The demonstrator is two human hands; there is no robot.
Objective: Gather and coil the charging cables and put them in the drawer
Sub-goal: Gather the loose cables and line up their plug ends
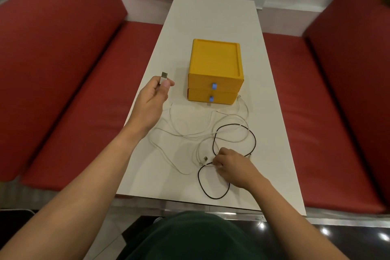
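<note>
left grip (152,101): raised above the left side of the tabletop (211,17), thumb and fingers pinching a USB-A plug (164,77), metal end pointing up and away
USB-A plug: white shell, held in the air left of the drawer unit, apart from it
right grip (232,164): down on the tabletop at near right, fingers curled, pinching the black cable (215,198) where it crosses a white strand; can't tell if the white strand is also pinched
white cables (190,135): loose tangled loops flat on the tabletop, between the drawer unit and the near edge, spread from under the left wrist to the right of the unit; count unclear
black cable: two loops, one on the far side of the right grip lying over the white loops, one on the near side close to the tabletop edge
loose plug (205,158): small metal-tipped connector lying just left of the right fingers
drawer unit (215,59): yellow, two stacked drawers, centre of tabletop, fronts facing the person
top drawer (200,82): closed, blue handle (214,86)
bottom drawer (198,96): closed, second blue handle (211,98)
benches (63,59): red padded seating on the left and right of the tabletop
</note>
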